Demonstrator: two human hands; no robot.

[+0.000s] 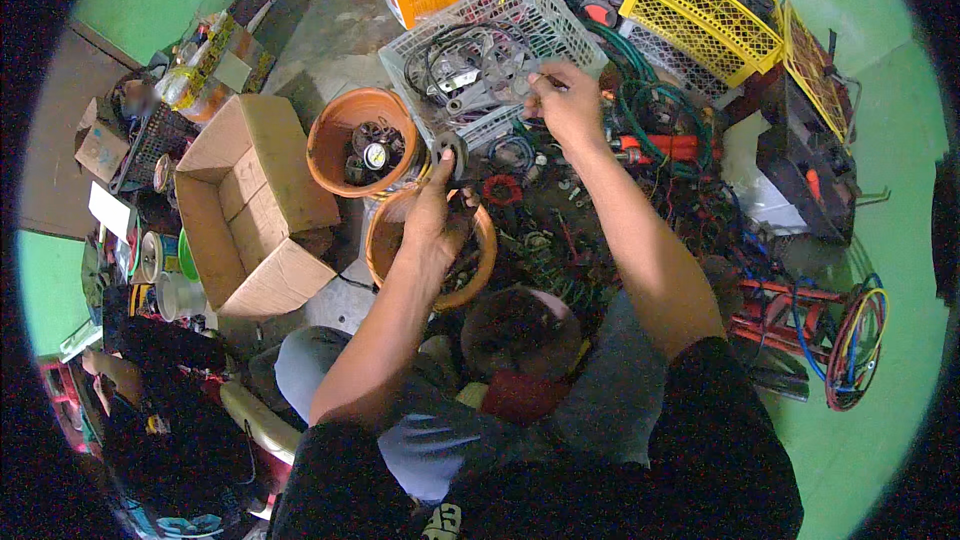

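My left hand [432,212] is raised over the nearer orange pot [484,258]. Its thumb presses against a dark, ring-shaped part [452,148], which the fingers grip from below. My right hand [572,108] hovers at the right end of a grey plastic crate [555,2], fingers pinched together; whatever they hold is too small to make out. Inside the crate lie black cables and grey metal parts [465,80]. A second orange pot [325,130], left of the crate, contains dark parts and a round white-faced gauge [376,155].
An open cardboard box [250,205] stands at left. Tangled wires, tools and a green hose [640,100] cover the floor at right. Beyond are a yellow crate [690,15] and a black tool case [810,165]. Another person [170,410] is at lower left.
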